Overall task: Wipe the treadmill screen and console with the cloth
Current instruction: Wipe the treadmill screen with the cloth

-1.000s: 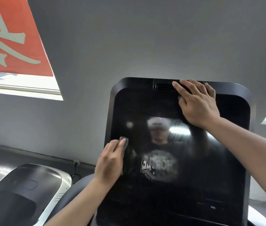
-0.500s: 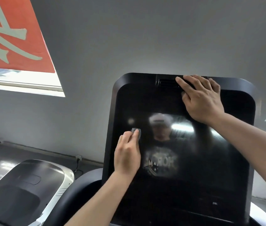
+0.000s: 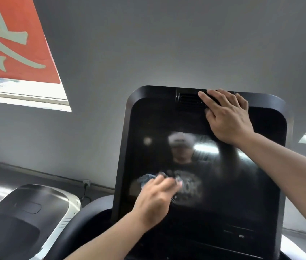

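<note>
Streaks threatened the screen (image 3: 223, 184), as the blurred left hand (image 3: 156, 199) pressed only a small cloth (image 3: 146, 180) with loosely spread fingers, right hand (image 3: 227, 117) flat and empty on top.

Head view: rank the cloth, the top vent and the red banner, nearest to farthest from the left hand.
1. Cloth: under the left hand's fingers, on the screen.
2. Top vent: up on the frame, beside the right hand.
3. Red banner: far upper left.
</note>
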### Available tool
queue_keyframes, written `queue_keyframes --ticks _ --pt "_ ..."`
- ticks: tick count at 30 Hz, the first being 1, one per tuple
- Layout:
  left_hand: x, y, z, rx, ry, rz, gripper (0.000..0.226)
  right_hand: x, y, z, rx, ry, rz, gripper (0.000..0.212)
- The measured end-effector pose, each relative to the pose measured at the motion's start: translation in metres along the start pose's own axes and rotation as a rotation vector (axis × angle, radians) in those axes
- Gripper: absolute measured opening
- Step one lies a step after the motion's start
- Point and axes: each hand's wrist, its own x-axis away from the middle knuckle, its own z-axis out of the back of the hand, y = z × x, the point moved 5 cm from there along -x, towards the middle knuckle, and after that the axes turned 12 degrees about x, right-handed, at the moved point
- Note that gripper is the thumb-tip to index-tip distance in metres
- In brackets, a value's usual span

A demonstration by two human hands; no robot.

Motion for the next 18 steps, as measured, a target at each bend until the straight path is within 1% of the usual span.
queue_keyframes --ticks 1,2,3,4,5,7,8,9,10,11,13,15,17,18 --pt "0.009 -0.003 0.001 0.002 -0.102 -0.072 0.039 0.0 0.0 0.0 -0.001 -0.004 0.0 0.056" --pt "0.008 -0.012 0.009 -0.003 -0.158 -0.118 0.038 0.0 0.0 0.0 0.0 -0.005 -0.002 0.056" --pt "0.001 -0.025 0.018 -0.015 -0.159 -0.136 0.038 0.0 0.0 0.0 0.003 -0.002 -0.004 0.056" --pt "-0.009 -0.037 0.028 -0.023 -0.11 -0.114 0.037 0.0 0.0 0.0 0.005 0.001 -0.003 0.056" --pt "-0.021 -0.049 0.041 -0.025 -0.005 -0.048 0.036 0.0 0.0 -0.001 0.004 0.0 0.0 0.056" --pt "-0.039 -0.065 0.061 -0.034 0.256 0.162 0.03 0.0 0.0 -0.001 -0.001 -0.002 0.0 0.057" --pt "-0.042 -0.064 0.061 -0.026 0.336 0.251 0.028 0.0 0.0 -0.001 -0.002 -0.002 -0.002 0.057" --pt "-0.04 -0.058 0.055 -0.021 0.372 0.298 0.028 0.0 0.001 -0.001 0.001 0.002 -0.002 0.057" --pt "-0.035 -0.048 0.045 -0.013 0.355 0.3 0.03 0.001 0.0 -0.002 0.003 0.005 -0.001 0.057" --pt "-0.027 -0.035 0.032 0.005 0.29 0.26 0.032 0.001 0.0 -0.001 0.001 0.006 0.0 0.057" --pt "0.004 -0.011 0.006 0.035 0.07 0.109 0.038 0.0 -0.001 -0.001 -0.008 0.001 0.001 0.057" --pt "0.035 0.0 -0.004 0.055 -0.129 -0.004 0.042 0.001 -0.002 -0.001 -0.004 -0.007 0.004 0.057" --pt "0.043 -0.005 0.002 0.042 -0.227 -0.092 0.04 0.001 -0.001 -0.001 0.0 -0.009 0.001 0.057" --pt "0.037 -0.011 0.007 0.012 -0.227 -0.109 0.037 0.001 0.0 -0.001 -0.001 -0.008 0.0 0.057"
